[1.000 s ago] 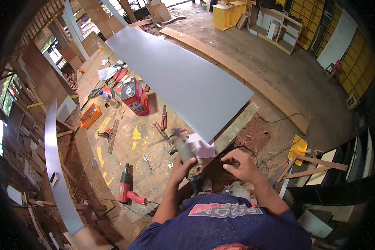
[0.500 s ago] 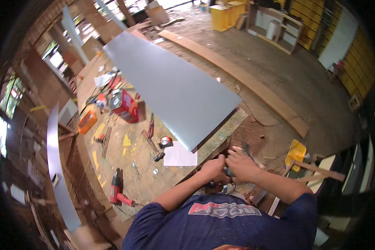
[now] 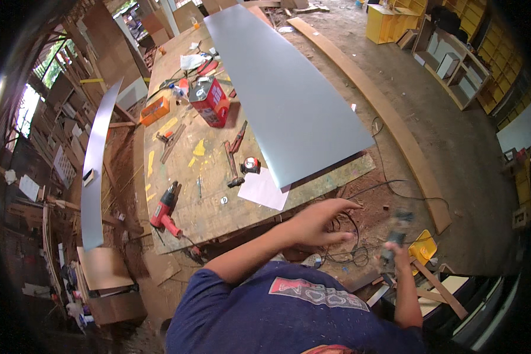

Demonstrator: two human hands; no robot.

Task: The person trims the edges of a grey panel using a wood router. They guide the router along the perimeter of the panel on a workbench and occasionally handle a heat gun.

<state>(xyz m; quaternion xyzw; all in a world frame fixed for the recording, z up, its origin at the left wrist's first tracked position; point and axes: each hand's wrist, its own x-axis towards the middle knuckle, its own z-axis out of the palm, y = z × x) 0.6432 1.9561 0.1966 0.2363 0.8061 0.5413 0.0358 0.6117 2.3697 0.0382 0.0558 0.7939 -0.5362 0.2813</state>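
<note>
My left hand (image 3: 323, 224) is empty, its fingers apart and the thumb stretched out, in front of the table edge. Off to the right, my right hand (image 3: 400, 253) grips a dark green corded power tool (image 3: 397, 235); motion blurs it, and I cannot make out its exact kind. A black cord (image 3: 360, 256) loops over the ground between my hands. Nearest my left hand on the table lie a sheet of white paper (image 3: 264, 190), a tape measure (image 3: 251, 165) and a hammer (image 3: 232, 165). The long grey panel (image 3: 301, 106) overlaps the paper's corner.
On the worktable (image 3: 212, 215) are a red heat gun (image 3: 167, 209), a red metal can (image 3: 210, 103) and an orange box (image 3: 154, 111). A long wooden board (image 3: 371, 94) lies beyond the panel. A yellow plastic object (image 3: 422, 248) and wood strips (image 3: 439, 289) sit at the right.
My hands were together around the tool at the table's front edge. Now the left has let go and spread its fingers, while the right has carried the tool rightward. The view has shifted.
</note>
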